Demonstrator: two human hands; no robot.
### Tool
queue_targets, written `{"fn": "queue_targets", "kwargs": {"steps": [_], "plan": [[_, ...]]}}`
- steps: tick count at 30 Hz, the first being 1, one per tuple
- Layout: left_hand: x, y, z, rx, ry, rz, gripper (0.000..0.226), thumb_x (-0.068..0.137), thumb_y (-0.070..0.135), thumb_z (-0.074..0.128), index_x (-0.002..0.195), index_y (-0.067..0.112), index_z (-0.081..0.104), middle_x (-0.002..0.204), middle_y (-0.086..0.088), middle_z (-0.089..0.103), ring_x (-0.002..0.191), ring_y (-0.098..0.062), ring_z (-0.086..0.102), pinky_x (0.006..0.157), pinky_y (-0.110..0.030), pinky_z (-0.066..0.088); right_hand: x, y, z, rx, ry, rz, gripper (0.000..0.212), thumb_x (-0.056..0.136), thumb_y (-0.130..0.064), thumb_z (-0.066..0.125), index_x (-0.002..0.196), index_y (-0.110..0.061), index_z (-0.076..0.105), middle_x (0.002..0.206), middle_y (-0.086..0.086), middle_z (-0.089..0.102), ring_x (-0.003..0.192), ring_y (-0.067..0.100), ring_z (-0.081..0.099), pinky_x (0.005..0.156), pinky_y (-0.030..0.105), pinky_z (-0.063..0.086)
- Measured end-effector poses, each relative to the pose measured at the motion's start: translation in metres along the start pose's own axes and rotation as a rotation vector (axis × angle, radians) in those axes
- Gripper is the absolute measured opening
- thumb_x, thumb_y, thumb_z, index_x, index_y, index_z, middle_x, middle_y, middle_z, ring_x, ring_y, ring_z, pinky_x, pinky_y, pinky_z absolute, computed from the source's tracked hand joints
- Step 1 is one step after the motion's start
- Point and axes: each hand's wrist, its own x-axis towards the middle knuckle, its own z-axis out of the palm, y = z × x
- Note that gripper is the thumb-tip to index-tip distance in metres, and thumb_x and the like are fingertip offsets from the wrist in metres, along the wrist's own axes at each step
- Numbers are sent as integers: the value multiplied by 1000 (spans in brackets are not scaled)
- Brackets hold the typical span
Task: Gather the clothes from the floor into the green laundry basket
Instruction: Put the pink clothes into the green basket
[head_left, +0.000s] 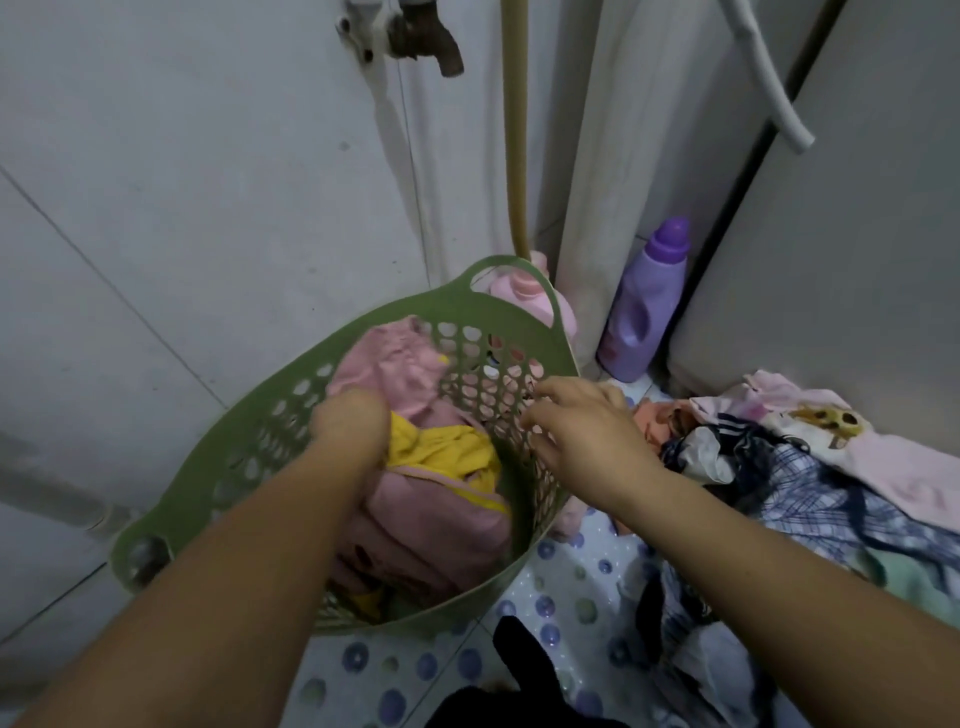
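Note:
The green laundry basket (218, 467) stands on the floor by the wall, tilted toward me. Inside lie pink clothes (395, 364) and a yellow garment (441, 452). My left hand (353, 421) reaches down into the basket and presses on the pink and yellow clothes; its fingers are hidden. My right hand (587, 431) hovers at the basket's right rim with fingers spread and relaxed, holding nothing. A pile of clothes (810, 483) lies on the floor to the right: plaid, dark striped, pale pink and orange pieces. A black garment (524, 670) lies near the bottom edge.
A purple detergent bottle (644, 306) and a pink bottle (530, 296) stand behind the basket in the corner. A tap (421, 36) and a hose (517, 130) hang on the wall above. A white appliance (831, 260) is at right. The floor has a dotted mat (571, 587).

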Motion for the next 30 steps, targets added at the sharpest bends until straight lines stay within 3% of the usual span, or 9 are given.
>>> {"fn": "queue_targets", "kwargs": {"steps": [4,7,11,13,15,18,21,24,30], "plan": [[7,-8,34,67,-226,-54,66,82,34,56,142,21,36,146,-11,39,137,-35,35,109,-57,32,0,-2,7,-11,-9,-15,28,92,-30,45,115,-27,61,132,-4,48,129,19,37,98,30,18],[-7,18,55,9,-477,85,107,70,57,68,151,24,6,155,-15,19,141,-44,22,113,-53,27,-5,-1,13,-24,-38,-22,27,93,-31,45,114,-29,61,129,-5,50,127,20,39,99,34,19],[-28,35,58,72,-530,237,90,72,58,69,143,16,33,147,-11,42,130,-28,48,104,-35,41,-18,5,13,-19,-94,4,27,91,-27,48,114,-26,62,130,-1,50,128,23,38,100,34,19],[-23,35,48,120,-585,242,78,76,55,66,137,13,44,144,-11,48,126,-27,52,104,-36,43,-27,9,9,-8,-52,19,27,87,-28,48,108,-25,65,127,-1,54,124,25,44,96,35,23],[-19,41,30,162,-491,277,53,81,39,60,124,8,57,133,-14,57,116,-31,59,100,-43,48,-36,12,4,-7,-26,54,28,87,-29,47,106,-25,66,125,-2,56,121,25,46,93,34,22],[-23,63,-11,59,-179,314,33,89,16,48,118,8,61,125,-13,62,112,-31,61,91,-38,50,-49,16,0,28,30,133,25,90,-26,51,111,-22,65,126,-1,56,122,25,45,98,36,27],[-45,97,-61,-212,137,372,24,91,19,47,107,11,63,114,-14,64,103,-33,62,76,-35,46,-67,24,-5,40,86,242,26,90,-26,53,113,-25,64,128,-2,55,125,23,44,102,35,27],[-81,133,-93,-413,367,548,22,89,24,49,103,14,63,109,-12,65,101,-34,62,74,-35,46,-94,40,-6,21,86,346,27,88,-28,53,112,-27,65,128,-4,56,126,21,45,102,32,29],[-138,217,-96,-549,315,752,23,87,25,54,107,19,65,115,-10,63,108,-30,59,86,-36,49,-159,86,-11,-4,7,558,29,87,-26,54,115,-27,63,126,-1,56,125,23,47,101,35,33]]}}
